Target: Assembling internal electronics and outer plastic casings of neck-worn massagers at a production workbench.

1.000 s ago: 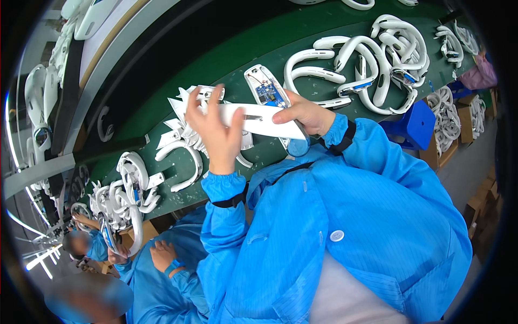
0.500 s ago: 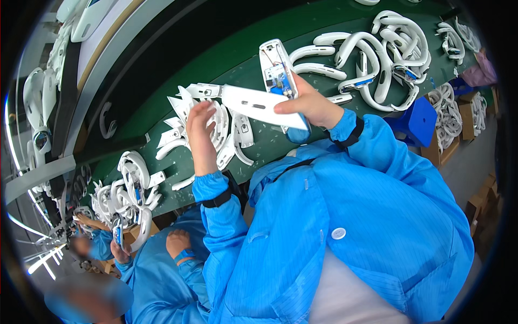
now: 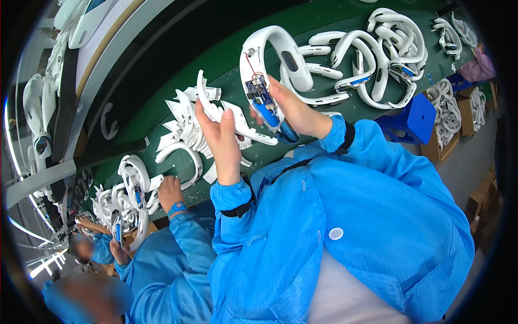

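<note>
The thin, curved white plastic cover is no longer sitting in the right hand — the left hand is gripping it now, leaving the right clasping only the U-shaped white plastic housing above the green table, whose blue circuit board is showing more fully.

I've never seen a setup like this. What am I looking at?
No robot here: these are a person's bare hands, seen from a wide fisheye camera worn on the head and looking down, so straight edges bend. The left hand holds a thin, curved white cover. The right hand holds a white U-shaped device with its circuit board exposed. On the green table lie loose white pieces and more curved devices. The blue sleeve at lower left is a co-worker's.
</note>
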